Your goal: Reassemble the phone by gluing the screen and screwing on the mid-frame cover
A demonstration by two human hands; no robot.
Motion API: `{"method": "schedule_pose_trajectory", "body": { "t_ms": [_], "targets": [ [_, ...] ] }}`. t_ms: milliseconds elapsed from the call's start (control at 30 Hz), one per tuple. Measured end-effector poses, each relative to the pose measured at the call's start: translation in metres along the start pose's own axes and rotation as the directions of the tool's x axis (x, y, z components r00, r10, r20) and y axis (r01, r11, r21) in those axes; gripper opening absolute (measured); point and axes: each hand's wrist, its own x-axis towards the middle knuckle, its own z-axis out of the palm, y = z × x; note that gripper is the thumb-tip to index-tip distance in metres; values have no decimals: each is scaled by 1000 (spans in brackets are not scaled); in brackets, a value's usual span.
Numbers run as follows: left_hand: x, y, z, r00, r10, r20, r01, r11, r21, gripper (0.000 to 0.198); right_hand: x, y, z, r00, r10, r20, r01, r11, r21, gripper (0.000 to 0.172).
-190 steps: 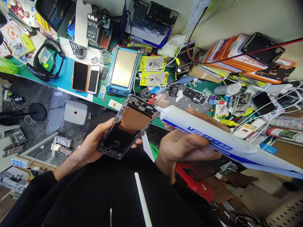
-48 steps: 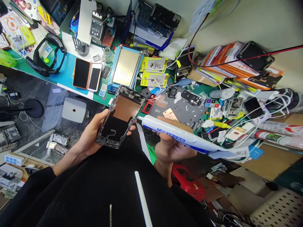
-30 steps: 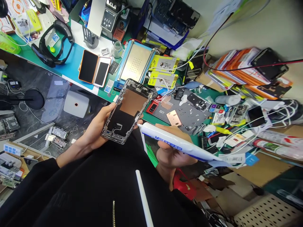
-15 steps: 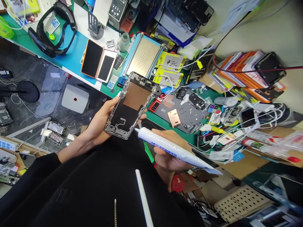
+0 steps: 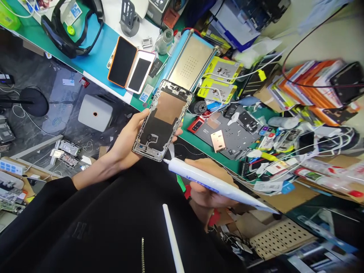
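My left hand (image 5: 129, 138) grips a phone frame (image 5: 162, 121) by its long sides, thumb on the near edge and fingertips showing past the far edge. Inside the frame are a copper-coloured sheet, a black panel and a small curled cable near the bottom end. My right hand (image 5: 210, 182) is closed around a white glue tube (image 5: 199, 176) with blue lettering. The tube's thin nozzle points at the frame's bottom corner and sits right beside it; whether it touches, I cannot tell.
On the green-matted bench lie an orange-edged phone (image 5: 123, 62), a white phone (image 5: 140, 72), a metal heating plate (image 5: 189, 62), yellow battery packs (image 5: 217, 91) and a grey mat with small parts (image 5: 227, 132). Cables (image 5: 318, 144) cross the right side. A white stool (image 5: 95, 112) stands below.
The view has shifted, so the bench things appear further right. The tube's nozzle has come round to the frame's bottom corner, from slightly along its side. Both hands keep their holds.
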Motion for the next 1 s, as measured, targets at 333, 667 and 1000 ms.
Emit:
{"method": "schedule_pose_trajectory", "body": {
  "t_ms": [333,667,1000],
  "targets": [
    [-14,19,-15,998,44,-41,-46,997,-69,57,-7,-5,44,888,381,-258,-289,898,333,57],
    [-9,29,-13,996,13,-86,-9,999,44,53,-6,-41,63,866,456,-206,-392,874,287,35],
    [-7,22,-1,989,-13,-149,33,991,130,57,-22,-43,72,938,334,-96,-319,937,143,36]
  ]
}}
